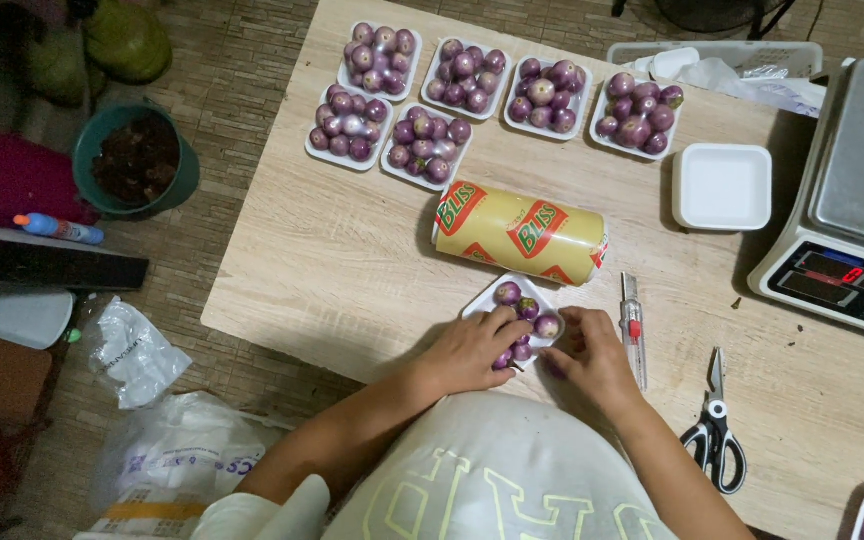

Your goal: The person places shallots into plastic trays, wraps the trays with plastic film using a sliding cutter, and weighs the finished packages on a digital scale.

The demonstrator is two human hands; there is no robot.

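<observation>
Purple fruits (524,312) half hidden under both hands (532,352).

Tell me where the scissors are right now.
In the head view, the scissors lie on the table right of the right hand, below the scale.

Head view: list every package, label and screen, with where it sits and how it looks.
Roll of wrap: table centre, yellow cylinder with red and green label patches.
Six wrapped trays: far side, white, filled with purple round fruit.
Open tray: under the left hand and right hand, white.
Empty tray: right, white square.
Scale screen: right edge, dark strip, red digits.
</observation>
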